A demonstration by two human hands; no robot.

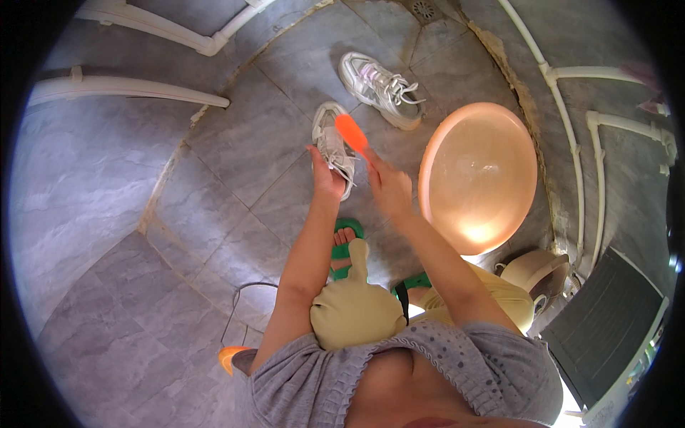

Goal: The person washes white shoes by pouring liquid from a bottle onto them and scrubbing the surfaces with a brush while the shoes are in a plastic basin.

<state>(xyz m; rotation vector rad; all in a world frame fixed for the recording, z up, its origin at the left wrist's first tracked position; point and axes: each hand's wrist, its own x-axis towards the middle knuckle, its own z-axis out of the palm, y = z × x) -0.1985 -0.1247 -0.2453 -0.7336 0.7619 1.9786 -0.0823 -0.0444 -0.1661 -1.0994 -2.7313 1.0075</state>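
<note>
My left hand holds a white lace-up sneaker by its heel end, with the thumb along its left side and part of the hand inside the opening. In my right hand is the handle of an orange brush. The brush head overlaps the right side of the held shoe's upper; its bristles are hidden, and I cannot tell whether it touches the shoe. A second white sneaker with loose laces rests on the tiled floor, beyond and to the right of the first.
A large peach plastic basin is on my right. Near it sits a beige bucket. White pipes run along the walls, and a floor drain lies at the far end. Green sandals are on my feet.
</note>
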